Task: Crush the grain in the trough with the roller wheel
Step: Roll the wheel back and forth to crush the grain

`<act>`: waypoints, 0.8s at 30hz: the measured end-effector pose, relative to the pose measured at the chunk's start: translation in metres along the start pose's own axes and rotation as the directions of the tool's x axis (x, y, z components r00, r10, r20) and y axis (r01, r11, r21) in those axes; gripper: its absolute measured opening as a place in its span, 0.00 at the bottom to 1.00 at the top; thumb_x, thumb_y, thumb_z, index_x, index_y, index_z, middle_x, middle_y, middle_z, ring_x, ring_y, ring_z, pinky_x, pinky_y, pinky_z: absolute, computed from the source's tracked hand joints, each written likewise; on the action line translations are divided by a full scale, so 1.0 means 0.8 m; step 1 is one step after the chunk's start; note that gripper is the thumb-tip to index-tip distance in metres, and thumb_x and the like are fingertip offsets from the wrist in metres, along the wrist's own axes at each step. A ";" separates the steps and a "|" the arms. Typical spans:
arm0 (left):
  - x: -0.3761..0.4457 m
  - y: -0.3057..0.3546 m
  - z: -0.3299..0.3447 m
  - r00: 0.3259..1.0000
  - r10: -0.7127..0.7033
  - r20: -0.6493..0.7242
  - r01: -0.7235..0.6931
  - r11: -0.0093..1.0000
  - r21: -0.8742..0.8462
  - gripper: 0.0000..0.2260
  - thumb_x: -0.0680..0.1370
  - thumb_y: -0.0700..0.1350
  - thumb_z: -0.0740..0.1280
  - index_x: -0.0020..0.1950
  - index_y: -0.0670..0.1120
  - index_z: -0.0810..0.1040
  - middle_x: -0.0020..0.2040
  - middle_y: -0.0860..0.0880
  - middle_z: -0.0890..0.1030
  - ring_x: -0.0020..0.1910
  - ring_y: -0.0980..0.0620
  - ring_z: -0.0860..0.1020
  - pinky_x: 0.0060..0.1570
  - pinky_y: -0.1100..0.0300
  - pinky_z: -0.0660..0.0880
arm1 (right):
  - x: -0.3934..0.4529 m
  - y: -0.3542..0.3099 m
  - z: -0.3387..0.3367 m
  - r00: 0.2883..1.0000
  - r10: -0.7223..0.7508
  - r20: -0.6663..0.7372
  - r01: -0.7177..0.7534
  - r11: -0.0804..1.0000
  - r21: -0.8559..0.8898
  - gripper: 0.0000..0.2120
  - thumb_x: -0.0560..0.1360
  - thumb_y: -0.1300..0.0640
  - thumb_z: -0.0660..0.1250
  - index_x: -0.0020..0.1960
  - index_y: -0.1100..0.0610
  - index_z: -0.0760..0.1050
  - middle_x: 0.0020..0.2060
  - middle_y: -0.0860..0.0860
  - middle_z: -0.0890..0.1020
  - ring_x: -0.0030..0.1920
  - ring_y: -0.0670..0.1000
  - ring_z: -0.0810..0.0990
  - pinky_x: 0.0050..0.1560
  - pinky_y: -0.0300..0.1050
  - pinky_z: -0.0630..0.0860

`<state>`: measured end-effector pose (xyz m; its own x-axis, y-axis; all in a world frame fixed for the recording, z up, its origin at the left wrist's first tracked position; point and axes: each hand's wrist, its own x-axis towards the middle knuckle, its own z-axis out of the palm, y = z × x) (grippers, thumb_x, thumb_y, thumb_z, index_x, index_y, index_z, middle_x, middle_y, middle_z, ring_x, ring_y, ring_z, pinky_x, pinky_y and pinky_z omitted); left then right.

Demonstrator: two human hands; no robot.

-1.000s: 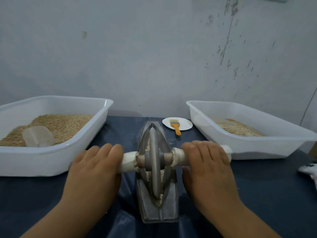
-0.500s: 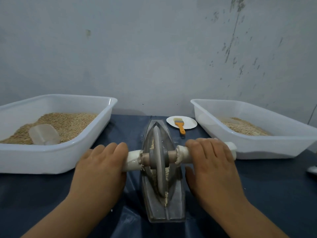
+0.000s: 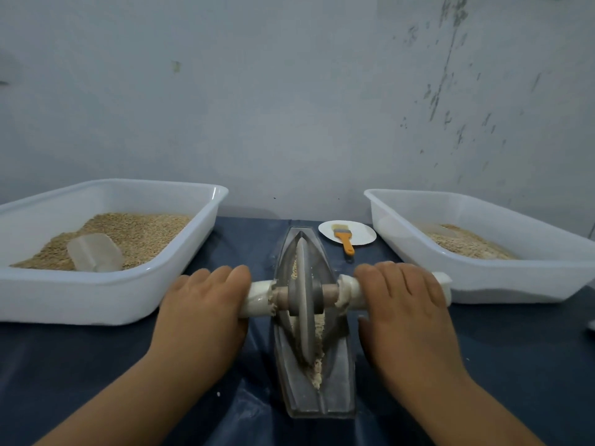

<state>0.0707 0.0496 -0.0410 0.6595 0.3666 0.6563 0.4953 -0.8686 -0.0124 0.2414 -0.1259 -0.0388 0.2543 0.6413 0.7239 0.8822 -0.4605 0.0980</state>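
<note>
Grain (image 3: 318, 329), pale tan and partly broken up, sits in the groove of the long grey boat-shaped metal trough (image 3: 336, 394), mostly piled on the right of the wheel and trailing toward the near tip. Only the head view here. The trough lies lengthwise near-to-far in the middle of the dark blue plastic-covered table (image 3: 515, 365). The grey metal disc-shaped roller wheel (image 3: 304, 304) stands upright in the groove, with a wooden axle through it and white wrapped handles (image 3: 257, 300) sticking out both sides.

Left hand (image 3: 201, 312) lies over the left handle, fingers curled around it. Right hand (image 3: 407, 310) does the same on the right handle, thumb tucked underneath.

On the left, a white rectangular plastic tub (image 3: 106, 304) holds whole tan grain and a clear plastic scoop (image 3: 95, 252). Another white plastic tub (image 3: 521, 284) on the right holds finer-looking meal. Far centre, a small white round plate (image 3: 363, 233) carries an orange-handled brush (image 3: 345, 241). Behind is a scuffed pale wall (image 3: 289, 107).
</note>
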 end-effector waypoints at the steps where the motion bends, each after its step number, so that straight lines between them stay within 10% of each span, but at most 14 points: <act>1: -0.001 -0.003 0.000 1.000 0.017 -0.009 -0.017 1.000 -0.001 0.16 0.62 0.42 0.75 0.37 0.50 0.68 0.30 0.53 0.69 0.27 0.50 0.67 0.29 0.56 0.66 | -0.002 0.004 0.001 1.000 -0.017 -0.010 0.017 1.000 0.000 0.25 0.60 0.63 0.72 0.57 0.55 0.73 0.47 0.51 0.75 0.48 0.57 0.73 0.55 0.51 0.66; 7: 0.053 0.004 0.014 0.979 -0.132 0.159 0.115 0.987 0.110 0.06 0.75 0.47 0.64 0.44 0.53 0.66 0.37 0.54 0.72 0.38 0.51 0.73 0.38 0.57 0.65 | 0.060 -0.004 0.013 0.941 0.146 0.305 -0.136 0.989 -0.052 0.14 0.72 0.60 0.64 0.55 0.48 0.68 0.52 0.46 0.74 0.53 0.51 0.70 0.54 0.44 0.61; 15: 0.016 0.001 0.004 0.998 0.057 -0.020 -0.056 0.996 0.063 0.17 0.60 0.46 0.76 0.36 0.51 0.68 0.29 0.53 0.69 0.27 0.51 0.66 0.29 0.57 0.62 | 0.014 0.004 0.011 0.995 0.082 0.064 -0.085 0.996 0.040 0.21 0.57 0.63 0.75 0.45 0.49 0.70 0.37 0.46 0.71 0.38 0.53 0.70 0.42 0.48 0.66; 24: 0.082 0.008 0.017 0.967 -0.145 0.211 0.119 0.984 0.131 0.07 0.75 0.48 0.64 0.44 0.54 0.66 0.39 0.54 0.73 0.40 0.52 0.71 0.40 0.56 0.62 | 0.063 0.005 0.027 0.922 0.234 0.307 -0.206 0.971 -0.121 0.08 0.72 0.59 0.64 0.47 0.49 0.68 0.41 0.46 0.74 0.43 0.52 0.70 0.43 0.47 0.59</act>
<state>0.1248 0.0729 -0.0083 0.6853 0.5505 0.4768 0.6399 -0.7677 -0.0334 0.2660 -0.0819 -0.0171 0.5631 0.6721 0.4808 0.7560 -0.6540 0.0288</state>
